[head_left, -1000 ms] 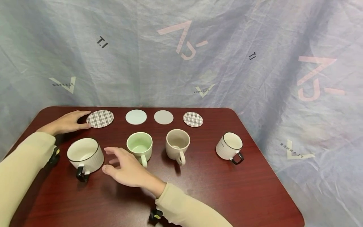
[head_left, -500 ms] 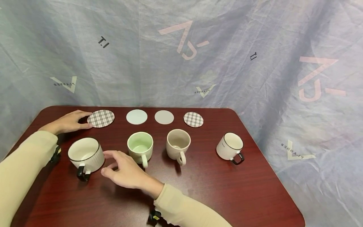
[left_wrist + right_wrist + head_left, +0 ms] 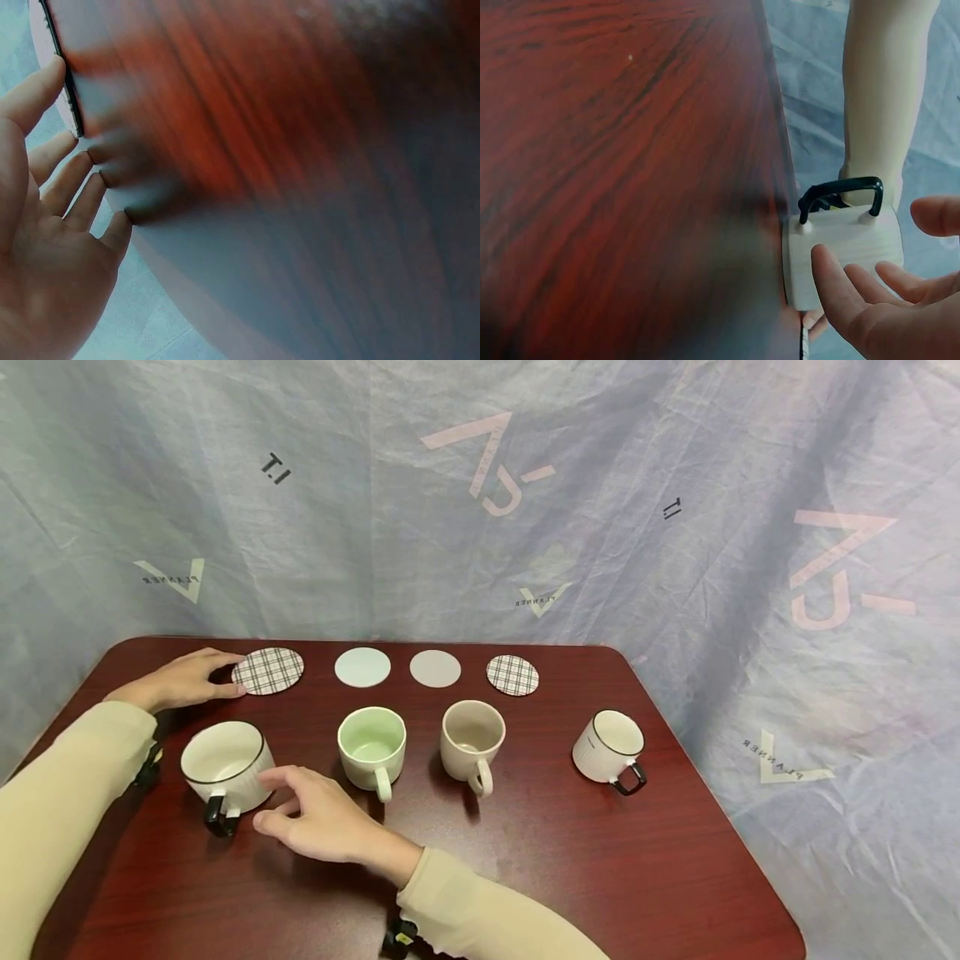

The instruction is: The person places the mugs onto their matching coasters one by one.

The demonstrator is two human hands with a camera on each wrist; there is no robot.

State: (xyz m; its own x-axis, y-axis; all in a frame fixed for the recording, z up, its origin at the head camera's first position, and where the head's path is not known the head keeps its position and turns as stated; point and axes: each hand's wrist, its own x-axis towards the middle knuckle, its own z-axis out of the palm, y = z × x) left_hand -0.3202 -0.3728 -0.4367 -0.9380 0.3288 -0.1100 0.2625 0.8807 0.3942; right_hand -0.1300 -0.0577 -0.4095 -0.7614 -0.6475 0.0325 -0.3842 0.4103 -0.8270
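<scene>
near leftmost mug [image 3: 227, 770], right hand [image 3: 317, 817]; left hand [image 3: 186, 680] touching coaster [image 3: 269, 672]

Cloth-screened tabletop set-up, printed hanging sheet [image 3: 360, 527], reddish wood-grain table [image 3: 637, 860]

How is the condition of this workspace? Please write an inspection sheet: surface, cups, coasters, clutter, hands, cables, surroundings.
Surface: red-brown table, wood grain, slightly shiny.
Cups: large white cup, green cup, beige cup and small white cup, all upright, none on a coaster.
Coasters: left plaid coaster, pale blue coaster, gray coaster and right plaid coaster, in a row behind the cups.
Clutter: nothing seen.
Left hand: thumb and fingers apart, at the left plaid coaster's edge.
Right hand: beside the large white cup, thumb and fingers apart; contact cannot be told.
Cables: nothing seen; a black device sits at each wrist.
Surroundings: wrinkled printed cloth behind the table.
</scene>
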